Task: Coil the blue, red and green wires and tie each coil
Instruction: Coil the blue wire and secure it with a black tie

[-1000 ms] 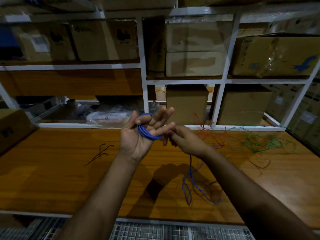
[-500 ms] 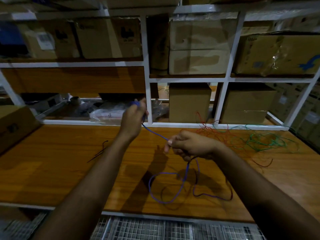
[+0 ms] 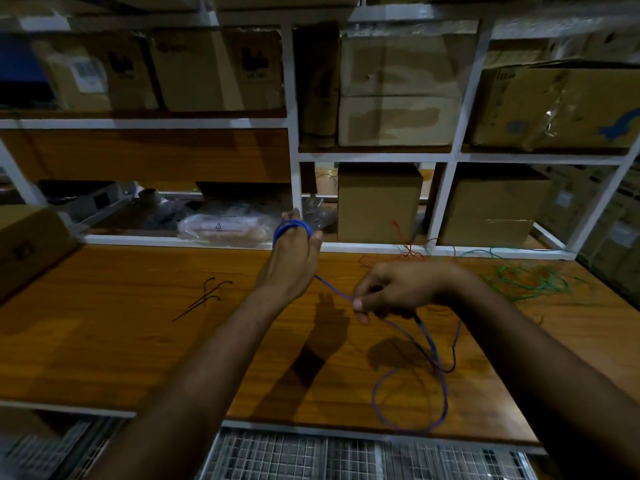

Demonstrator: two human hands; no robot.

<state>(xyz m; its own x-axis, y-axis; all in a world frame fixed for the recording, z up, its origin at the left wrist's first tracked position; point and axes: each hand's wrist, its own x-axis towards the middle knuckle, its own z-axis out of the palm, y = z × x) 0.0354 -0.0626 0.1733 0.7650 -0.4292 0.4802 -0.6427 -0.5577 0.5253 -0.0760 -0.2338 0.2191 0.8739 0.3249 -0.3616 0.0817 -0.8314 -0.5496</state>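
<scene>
Left hand grip curled round blue wire coil, I think, as spool | right hand grip pinches strand, keeping tension | slack right of coil on table.

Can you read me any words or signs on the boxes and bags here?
Plastic bag: a recycling triangle sign; the print beside it is too blurred to read.
White label on the top-left box: too blurred to read.
Dark print on the next box: unreadable.
Nothing else can be read.
</scene>
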